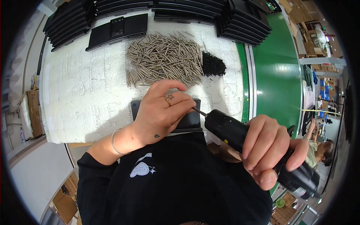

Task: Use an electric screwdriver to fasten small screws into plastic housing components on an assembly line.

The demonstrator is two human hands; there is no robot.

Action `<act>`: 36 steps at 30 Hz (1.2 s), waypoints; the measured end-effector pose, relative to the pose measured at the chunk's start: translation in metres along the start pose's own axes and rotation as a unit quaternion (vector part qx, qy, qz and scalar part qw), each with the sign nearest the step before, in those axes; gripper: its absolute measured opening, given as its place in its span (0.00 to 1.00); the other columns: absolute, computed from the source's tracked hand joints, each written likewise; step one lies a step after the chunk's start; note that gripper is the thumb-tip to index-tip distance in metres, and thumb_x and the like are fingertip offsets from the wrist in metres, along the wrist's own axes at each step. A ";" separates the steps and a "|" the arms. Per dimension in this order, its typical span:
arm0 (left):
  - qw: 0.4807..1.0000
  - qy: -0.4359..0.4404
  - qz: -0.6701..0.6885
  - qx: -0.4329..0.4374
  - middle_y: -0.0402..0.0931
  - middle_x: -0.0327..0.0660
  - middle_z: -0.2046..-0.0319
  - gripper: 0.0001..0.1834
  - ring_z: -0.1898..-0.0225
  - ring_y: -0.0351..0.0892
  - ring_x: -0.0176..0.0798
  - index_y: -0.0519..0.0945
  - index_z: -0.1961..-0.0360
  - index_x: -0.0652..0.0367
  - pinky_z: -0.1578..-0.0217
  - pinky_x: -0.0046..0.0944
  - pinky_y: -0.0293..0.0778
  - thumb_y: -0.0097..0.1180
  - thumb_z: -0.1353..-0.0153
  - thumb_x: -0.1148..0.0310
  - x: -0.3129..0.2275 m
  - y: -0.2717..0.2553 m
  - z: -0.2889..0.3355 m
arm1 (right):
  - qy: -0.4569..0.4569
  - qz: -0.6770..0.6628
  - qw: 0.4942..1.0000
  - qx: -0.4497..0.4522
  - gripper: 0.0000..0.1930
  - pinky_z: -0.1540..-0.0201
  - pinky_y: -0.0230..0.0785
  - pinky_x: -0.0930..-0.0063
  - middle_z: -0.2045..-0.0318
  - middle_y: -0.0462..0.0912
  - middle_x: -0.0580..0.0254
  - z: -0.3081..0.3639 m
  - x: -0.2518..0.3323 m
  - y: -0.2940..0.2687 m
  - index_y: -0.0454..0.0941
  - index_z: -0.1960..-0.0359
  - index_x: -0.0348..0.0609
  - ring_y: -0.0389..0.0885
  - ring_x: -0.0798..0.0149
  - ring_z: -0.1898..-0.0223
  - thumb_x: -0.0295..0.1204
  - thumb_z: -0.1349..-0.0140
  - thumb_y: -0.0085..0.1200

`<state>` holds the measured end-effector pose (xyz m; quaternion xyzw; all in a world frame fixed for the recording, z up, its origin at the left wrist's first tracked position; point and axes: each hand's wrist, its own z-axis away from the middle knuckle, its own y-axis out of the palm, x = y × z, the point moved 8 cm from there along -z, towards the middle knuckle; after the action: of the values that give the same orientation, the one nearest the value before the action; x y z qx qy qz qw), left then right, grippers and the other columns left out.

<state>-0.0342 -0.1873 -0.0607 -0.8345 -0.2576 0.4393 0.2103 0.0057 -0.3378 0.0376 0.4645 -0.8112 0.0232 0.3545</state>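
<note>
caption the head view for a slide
Right hand grips a black power screwdriver, left hand at its bit, near heaped metal rods and small black parts.

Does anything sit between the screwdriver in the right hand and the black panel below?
Yes, the left hand: its fingertips are at the end of the bit on the black screwdriver, and the hand covers the middle of the black panel.
</note>
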 end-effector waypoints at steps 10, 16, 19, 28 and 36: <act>0.998 -0.016 -0.056 0.029 0.79 0.36 0.58 0.14 0.53 0.75 0.45 0.84 0.63 0.53 0.55 0.41 0.74 0.64 0.54 0.77 0.034 -0.032 -0.010 | 0.094 0.033 0.993 0.056 0.20 0.78 0.71 0.71 0.81 0.74 0.68 0.005 -0.023 0.000 0.63 0.56 0.46 0.73 0.69 0.83 0.17 0.47 0.58; 0.964 0.065 -0.116 0.232 0.75 0.36 0.62 0.19 0.58 0.73 0.43 0.82 0.62 0.53 0.58 0.42 0.72 0.60 0.59 0.78 0.059 -0.017 0.000 | 0.078 0.044 0.995 0.048 0.22 0.78 0.70 0.72 0.81 0.73 0.68 0.007 -0.021 -0.004 0.61 0.53 0.48 0.72 0.69 0.84 0.17 0.47 0.55; 0.942 0.119 -0.136 0.282 0.74 0.35 0.65 0.17 0.60 0.73 0.41 0.82 0.64 0.55 0.61 0.39 0.72 0.60 0.61 0.77 0.052 -0.004 0.000 | 0.079 0.052 0.994 0.046 0.22 0.78 0.70 0.72 0.81 0.73 0.68 0.008 -0.023 -0.003 0.61 0.53 0.48 0.72 0.69 0.84 0.17 0.47 0.55; 0.993 -0.018 -0.060 0.098 0.78 0.35 0.70 0.09 0.65 0.76 0.41 0.81 0.71 0.58 0.68 0.38 0.75 0.65 0.56 0.77 0.040 -0.034 0.017 | 0.076 0.031 0.997 0.012 0.21 0.77 0.71 0.71 0.82 0.73 0.68 0.009 -0.023 0.003 0.61 0.55 0.50 0.72 0.69 0.84 0.17 0.47 0.56; 0.992 -0.120 -0.034 -0.018 0.77 0.37 0.77 0.09 0.72 0.75 0.41 0.82 0.73 0.60 0.73 0.36 0.73 0.66 0.58 0.79 0.037 -0.030 0.048 | 0.134 0.007 0.990 0.035 0.22 0.74 0.70 0.68 0.79 0.75 0.66 0.015 -0.057 0.019 0.63 0.54 0.49 0.73 0.67 0.81 0.16 0.47 0.57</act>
<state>-0.0642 -0.1353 -0.0918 -0.7704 -0.3170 0.5239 0.1776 0.0006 -0.2901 -0.0022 0.4641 -0.7583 0.1161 0.4429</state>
